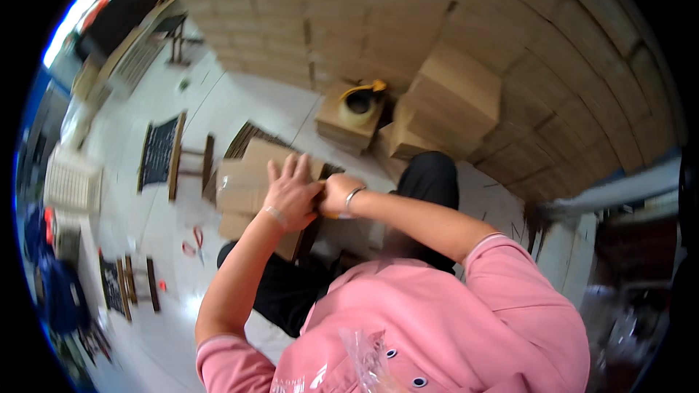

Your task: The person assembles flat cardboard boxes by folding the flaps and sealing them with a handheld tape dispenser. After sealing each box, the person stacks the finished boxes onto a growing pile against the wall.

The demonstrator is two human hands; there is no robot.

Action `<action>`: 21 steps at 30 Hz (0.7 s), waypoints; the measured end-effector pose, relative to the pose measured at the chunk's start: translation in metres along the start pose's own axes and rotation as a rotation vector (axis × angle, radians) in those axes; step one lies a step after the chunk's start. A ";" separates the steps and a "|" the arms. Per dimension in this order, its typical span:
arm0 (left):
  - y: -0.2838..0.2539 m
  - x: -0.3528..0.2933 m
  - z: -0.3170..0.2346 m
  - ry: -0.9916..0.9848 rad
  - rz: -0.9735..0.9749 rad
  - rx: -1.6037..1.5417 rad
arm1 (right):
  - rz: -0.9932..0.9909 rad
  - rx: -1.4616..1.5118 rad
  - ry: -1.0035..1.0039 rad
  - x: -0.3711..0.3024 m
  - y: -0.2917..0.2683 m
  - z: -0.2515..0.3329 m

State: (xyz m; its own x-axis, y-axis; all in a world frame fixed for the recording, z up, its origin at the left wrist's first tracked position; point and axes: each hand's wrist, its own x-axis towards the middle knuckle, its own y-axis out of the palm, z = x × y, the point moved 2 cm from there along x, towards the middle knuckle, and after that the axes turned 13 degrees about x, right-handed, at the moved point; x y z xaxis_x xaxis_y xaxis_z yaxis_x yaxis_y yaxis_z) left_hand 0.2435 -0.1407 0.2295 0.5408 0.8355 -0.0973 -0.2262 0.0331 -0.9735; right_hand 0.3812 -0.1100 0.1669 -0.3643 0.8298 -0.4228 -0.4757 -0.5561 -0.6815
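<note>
A cardboard box (251,173) with its flaps lies between my knees. My left hand (291,195) presses on its top, with the fingers stretched out and spread. Right beside it, at the box's right edge, my right hand (338,193) is curled closed. A bit of orange-yellow shows under that hand, but what it grips is mostly hidden. Beyond my hands, a tape dispenser (358,104) with a yellow handle and a large roll rests on a small closed carton (342,135).
A tall wall of stacked cartons (378,22) rises ahead and to the right, with loose cartons (451,102) before it. Low stools (162,153) with dark seats, red-handled scissors (194,242) and a pale crate (73,182) stand or lie on the white tiled floor at left.
</note>
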 end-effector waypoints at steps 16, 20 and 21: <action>-0.207 0.205 -0.134 0.270 -1.140 0.143 | -0.415 0.387 -0.266 0.007 -0.029 -0.119; -0.179 0.264 -0.167 0.345 -1.043 0.206 | -0.356 0.360 -0.405 -0.011 -0.041 -0.099; -0.178 0.270 -0.174 0.358 -1.045 0.187 | -0.373 0.374 -0.401 -0.013 -0.043 -0.103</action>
State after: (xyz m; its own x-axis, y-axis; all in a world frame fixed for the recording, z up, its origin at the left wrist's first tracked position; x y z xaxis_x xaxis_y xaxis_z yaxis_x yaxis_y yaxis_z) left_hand 0.5700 -0.0166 0.3405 0.7312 0.1441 0.6667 0.3735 0.7333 -0.5681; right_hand 0.4894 -0.0922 0.1405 -0.3569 0.9282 0.1054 -0.8471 -0.2741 -0.4552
